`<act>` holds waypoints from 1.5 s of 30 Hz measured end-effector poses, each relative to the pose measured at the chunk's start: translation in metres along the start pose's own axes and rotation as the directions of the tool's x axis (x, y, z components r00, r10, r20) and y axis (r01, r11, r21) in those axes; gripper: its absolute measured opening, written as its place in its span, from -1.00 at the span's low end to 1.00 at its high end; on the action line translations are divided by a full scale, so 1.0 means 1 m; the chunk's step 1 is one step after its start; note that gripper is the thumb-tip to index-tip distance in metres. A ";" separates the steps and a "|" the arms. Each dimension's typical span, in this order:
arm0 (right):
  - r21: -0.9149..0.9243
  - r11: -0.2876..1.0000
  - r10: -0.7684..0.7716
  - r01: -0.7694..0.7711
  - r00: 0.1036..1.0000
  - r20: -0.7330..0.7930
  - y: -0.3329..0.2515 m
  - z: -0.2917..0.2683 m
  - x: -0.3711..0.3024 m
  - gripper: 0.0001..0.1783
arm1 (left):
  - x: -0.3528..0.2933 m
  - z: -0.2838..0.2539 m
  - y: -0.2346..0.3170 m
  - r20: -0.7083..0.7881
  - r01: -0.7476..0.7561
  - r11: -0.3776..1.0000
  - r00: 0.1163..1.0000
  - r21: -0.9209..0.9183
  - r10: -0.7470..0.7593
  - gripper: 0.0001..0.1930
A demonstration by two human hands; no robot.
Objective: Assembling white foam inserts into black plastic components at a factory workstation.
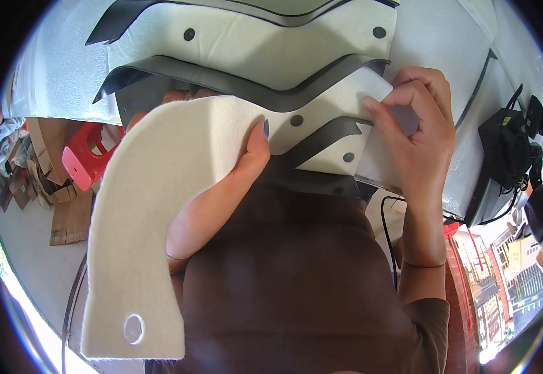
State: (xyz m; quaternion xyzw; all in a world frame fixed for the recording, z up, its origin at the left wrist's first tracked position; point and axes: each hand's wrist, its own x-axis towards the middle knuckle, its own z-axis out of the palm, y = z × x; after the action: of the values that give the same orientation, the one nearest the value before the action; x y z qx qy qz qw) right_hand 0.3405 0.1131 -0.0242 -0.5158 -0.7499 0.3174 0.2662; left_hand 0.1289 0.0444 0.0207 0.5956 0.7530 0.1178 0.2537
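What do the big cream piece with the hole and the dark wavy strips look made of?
The cream piece looks like felt or similar matted fibre, matte: its cut edge is fuzzy. The dark strips seem to be smooth plastic or rubber, slightly glossy: soft highlights show along their bends.

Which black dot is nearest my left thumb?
The dot just right of your left thumb, on the pale strip. The other three lie farther off: two much higher, one to the lower right.

Matt, fuzzy felt-like strip (134, 218); smooth, satin-sheened, plastic-looking dark edging (277, 101); glossy red plastic stool (79, 161)
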 end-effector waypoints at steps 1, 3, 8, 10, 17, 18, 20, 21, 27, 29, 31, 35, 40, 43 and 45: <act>-0.024 1.000 -0.017 0.017 1.000 -0.001 0.000 0.001 -0.001 -0.75 | 0.000 0.000 -0.001 0.014 0.003 1.000 1.000 0.027 -0.003 -0.69; -0.149 0.987 -0.068 0.067 0.998 -0.002 -0.002 -0.001 0.000 -0.74 | -0.001 0.000 0.000 0.009 0.015 1.000 1.000 0.011 -0.015 -0.70; -0.397 0.916 -0.051 0.059 0.998 0.030 -0.007 -0.006 -0.002 -0.67 | -0.002 0.004 0.009 -0.009 0.067 0.995 0.998 -0.069 -0.068 -0.77; -0.419 0.908 -0.009 0.013 1.000 0.012 -0.003 -0.008 0.001 -0.60 | -0.002 0.006 0.012 -0.014 0.086 0.991 0.996 -0.102 -0.088 -0.79; -0.429 0.899 -0.076 0.089 0.996 0.049 -0.001 -0.013 0.020 -0.59 | -0.002 0.002 -0.009 0.003 -0.003 1.000 1.000 0.008 0.003 -0.82; -0.440 0.895 -0.063 0.074 0.997 0.039 -0.004 -0.009 0.023 -0.63 | -0.003 -0.001 -0.008 0.005 -0.028 0.999 1.000 0.045 0.028 -0.84; -0.466 0.883 -0.044 0.052 0.999 0.028 0.001 -0.004 0.024 -0.66 | -0.001 0.004 -0.011 0.015 -0.062 0.996 0.998 0.067 0.061 -0.85; -0.486 0.871 -0.070 0.068 0.997 0.012 0.006 -0.003 0.022 -0.68 | 0.002 0.007 -0.014 0.015 -0.111 0.992 0.994 0.058 0.111 -0.86; -0.336 0.922 -0.186 0.194 0.981 0.058 -0.002 -0.014 0.016 -0.73 | 0.007 -0.005 -0.004 -0.012 -0.234 0.953 0.971 0.192 0.240 -0.89; -0.231 0.934 -0.260 0.273 0.962 0.087 -0.014 -0.020 0.010 -0.76 | 0.008 0.004 -0.009 -0.041 -0.238 0.962 0.969 0.133 0.245 -0.82; 0.011 0.938 -0.330 0.347 0.880 0.342 -0.036 -0.020 0.008 -0.76 | 0.006 0.004 -0.011 -0.068 -0.244 0.955 0.964 0.166 0.258 -0.84; 0.077 0.958 -0.280 0.275 0.849 0.448 -0.043 -0.009 0.008 -0.71 | 0.008 0.001 -0.008 -0.073 -0.268 0.946 0.956 0.181 0.285 -0.86; -0.039 0.945 -0.270 0.325 0.843 0.465 -0.052 -0.011 0.010 -0.75 | 0.007 -0.005 -0.002 -0.098 -0.255 0.909 0.948 0.330 0.302 -0.86; -0.066 0.937 -0.273 0.342 0.838 0.472 -0.056 -0.012 0.013 -0.77 | 0.006 -0.014 -0.004 -0.066 -0.185 0.946 0.976 0.267 0.210 -0.85; -0.072 0.932 -0.279 0.355 0.831 0.481 -0.057 -0.009 0.013 -0.78 | 0.002 -0.025 -0.005 0.322 0.314 0.945 0.889 0.087 -0.325 -0.70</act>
State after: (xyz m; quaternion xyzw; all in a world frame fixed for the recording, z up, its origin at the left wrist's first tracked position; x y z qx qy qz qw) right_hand 0.3088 0.1119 0.0257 -0.3129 -0.8894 0.3218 0.0869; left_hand 0.1117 0.0482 0.0386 0.4791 0.7887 -0.0400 0.3832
